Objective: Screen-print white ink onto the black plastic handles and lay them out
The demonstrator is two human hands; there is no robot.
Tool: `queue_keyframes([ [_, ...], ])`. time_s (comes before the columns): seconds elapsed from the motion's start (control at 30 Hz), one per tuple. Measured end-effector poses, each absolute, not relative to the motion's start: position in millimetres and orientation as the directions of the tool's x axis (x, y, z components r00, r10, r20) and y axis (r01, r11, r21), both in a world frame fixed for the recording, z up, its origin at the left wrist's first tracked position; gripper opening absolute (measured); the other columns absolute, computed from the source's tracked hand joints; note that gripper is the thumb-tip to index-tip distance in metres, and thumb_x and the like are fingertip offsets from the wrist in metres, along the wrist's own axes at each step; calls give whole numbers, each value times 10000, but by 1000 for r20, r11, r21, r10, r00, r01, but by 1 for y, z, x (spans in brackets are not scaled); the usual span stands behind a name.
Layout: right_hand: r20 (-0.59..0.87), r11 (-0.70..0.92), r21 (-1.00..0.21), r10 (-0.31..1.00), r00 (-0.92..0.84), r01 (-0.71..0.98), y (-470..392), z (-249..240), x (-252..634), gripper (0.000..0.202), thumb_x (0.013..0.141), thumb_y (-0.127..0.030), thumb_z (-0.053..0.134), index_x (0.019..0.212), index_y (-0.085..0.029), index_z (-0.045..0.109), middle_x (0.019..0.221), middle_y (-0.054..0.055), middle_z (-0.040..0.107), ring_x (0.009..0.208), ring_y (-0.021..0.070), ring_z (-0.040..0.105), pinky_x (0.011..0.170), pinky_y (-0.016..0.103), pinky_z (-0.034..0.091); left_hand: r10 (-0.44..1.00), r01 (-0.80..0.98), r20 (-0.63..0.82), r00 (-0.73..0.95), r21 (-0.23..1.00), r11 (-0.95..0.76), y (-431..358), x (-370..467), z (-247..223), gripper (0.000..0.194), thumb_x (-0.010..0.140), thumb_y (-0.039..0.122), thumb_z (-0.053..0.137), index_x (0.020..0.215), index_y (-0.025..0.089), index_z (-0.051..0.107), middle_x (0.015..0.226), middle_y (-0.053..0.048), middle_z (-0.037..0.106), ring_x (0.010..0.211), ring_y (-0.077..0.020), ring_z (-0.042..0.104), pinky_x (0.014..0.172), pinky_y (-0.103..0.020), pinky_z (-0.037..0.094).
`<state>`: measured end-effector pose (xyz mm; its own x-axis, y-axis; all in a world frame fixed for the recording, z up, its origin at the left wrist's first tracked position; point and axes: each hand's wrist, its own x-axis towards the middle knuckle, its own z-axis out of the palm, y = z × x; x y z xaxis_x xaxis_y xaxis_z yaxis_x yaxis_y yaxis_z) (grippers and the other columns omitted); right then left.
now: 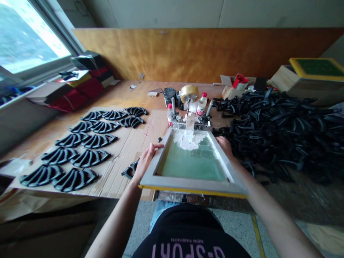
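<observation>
A wooden screen-printing frame [188, 184] with green mesh lies tilted in front of me, hinged at its far end to a metal clamp [189, 124]. White ink [188, 140] and a squeegee [190, 123] sit at the far end of the mesh. My left hand [145, 161] grips the frame's left rail. On the right rail rests my right hand [225, 147], fingers curled over the edge. A black plastic part [130, 169] lies on the cardboard just left of my left hand.
Rows of black curved parts [80, 157] lie on cardboard [120, 179] at left. A large heap of black parts [282, 125] fills the right. Bottles [201, 104], a tape roll [189, 92] and a jar [169, 96] stand behind the clamp. A second screen frame [318, 68] sits at far right.
</observation>
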<state>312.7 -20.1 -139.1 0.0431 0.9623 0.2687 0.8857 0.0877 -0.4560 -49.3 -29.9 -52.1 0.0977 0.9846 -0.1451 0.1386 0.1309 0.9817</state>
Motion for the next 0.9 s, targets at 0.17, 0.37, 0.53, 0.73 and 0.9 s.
queue_keyframes([
  [0.17,485,211,-320,874,-32,924,25,-101,283,527,835,-264,654,1334,-151,528,1357,140,501,1195,286,495,1023,416,416,923,173,-358,145,927,332,-52,-57,-124,769,766,570,633,1419,206,457,770,2,665,602,-129,575,527,-210,412],
  [0.37,211,277,-164,947,-241,947,49,-100,215,191,829,-195,648,1014,-152,642,1006,103,651,992,247,546,855,339,451,918,200,-388,88,909,365,-50,-52,-163,773,757,560,633,1407,171,477,836,-36,692,684,-165,627,601,-247,472],
  [0.53,156,476,-202,878,-452,856,7,-114,223,92,838,-116,559,834,-175,630,879,71,647,897,215,551,780,300,419,908,105,-402,121,915,391,-50,-54,-167,764,749,555,666,1381,157,504,987,-88,721,865,-215,670,725,-282,512],
  [0.73,84,655,-315,740,-668,686,-14,-92,235,216,741,-13,532,753,-203,635,782,21,627,813,178,548,704,263,384,912,55,-395,107,919,391,-53,-51,-160,705,747,527,688,1333,159,553,1035,-94,722,905,-223,670,737,-279,516],
  [0.9,223,543,-259,838,-498,799,-13,-105,224,229,802,-37,505,872,-176,673,882,68,644,914,212,539,772,295,410,903,78,-413,118,910,407,-54,-52,-153,713,766,530,669,1359,161,526,958,-83,726,793,-198,672,661,-266,510],
])
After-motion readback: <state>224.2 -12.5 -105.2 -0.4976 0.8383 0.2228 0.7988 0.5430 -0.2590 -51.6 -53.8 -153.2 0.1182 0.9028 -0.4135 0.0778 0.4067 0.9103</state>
